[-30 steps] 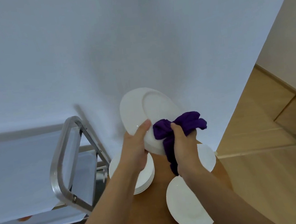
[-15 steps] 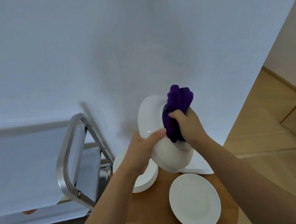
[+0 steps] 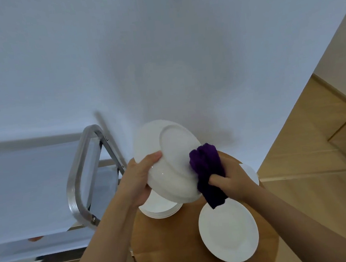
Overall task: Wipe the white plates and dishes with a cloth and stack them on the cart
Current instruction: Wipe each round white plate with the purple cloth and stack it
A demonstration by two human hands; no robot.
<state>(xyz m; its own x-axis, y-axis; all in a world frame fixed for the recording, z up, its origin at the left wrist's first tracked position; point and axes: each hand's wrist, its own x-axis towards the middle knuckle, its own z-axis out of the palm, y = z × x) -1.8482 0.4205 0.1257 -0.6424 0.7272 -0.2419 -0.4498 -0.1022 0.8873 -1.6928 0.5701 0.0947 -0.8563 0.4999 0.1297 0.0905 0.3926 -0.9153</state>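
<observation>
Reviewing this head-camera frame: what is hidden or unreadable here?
- Stack of plates: count hidden by the held plate and left hand.
- Far plate: mostly behind the right hand and purple cloth.
- Cart: shelf contents cut off, blurred.

A round wooden desk (image 3: 169, 244) fills the lower middle of the frame. Directly on it lie a single white plate (image 3: 228, 232) at the lower right and a stack of white plates (image 3: 159, 208) toward the centre — partly hidden. Another white dish (image 3: 252, 174) peeks out at the desk's right edge. At the left stands a metal cart (image 3: 75, 183) — its shelf covered in pale sheeting — on the wooden floor (image 3: 314, 180).
</observation>
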